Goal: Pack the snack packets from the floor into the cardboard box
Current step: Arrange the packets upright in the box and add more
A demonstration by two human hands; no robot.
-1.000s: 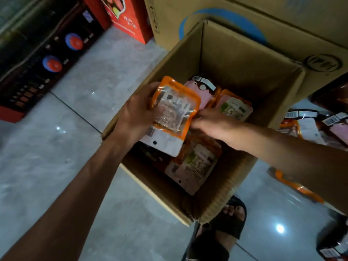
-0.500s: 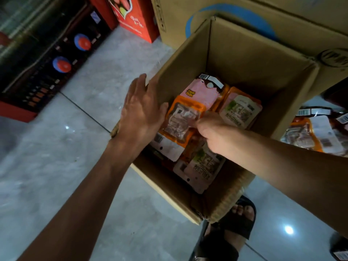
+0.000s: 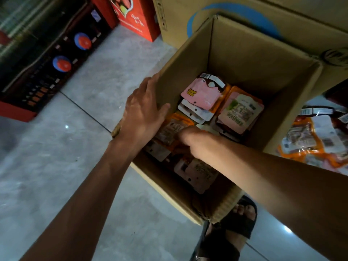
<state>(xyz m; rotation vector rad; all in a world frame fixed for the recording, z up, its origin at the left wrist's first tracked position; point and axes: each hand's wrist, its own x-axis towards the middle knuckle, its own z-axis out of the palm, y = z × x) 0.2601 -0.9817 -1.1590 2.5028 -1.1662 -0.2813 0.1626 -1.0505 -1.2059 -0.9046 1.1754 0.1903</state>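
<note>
Corrugated cardboard box (image 3: 244,53) is stood on glossy grey floor tiles (image 3: 56,166). Compared with 1.0 s ago, the orange packet (image 3: 173,129) is now lowered inside, by the box's left wall. Left hand (image 3: 143,113) is laid over that wall's rim, released, fingers straight and together. Right hand (image 3: 195,142) is rested on the packet; its finger state cannot be told. Loose packets (image 3: 310,140) are seen on the tiles beyond the right wall.
</note>
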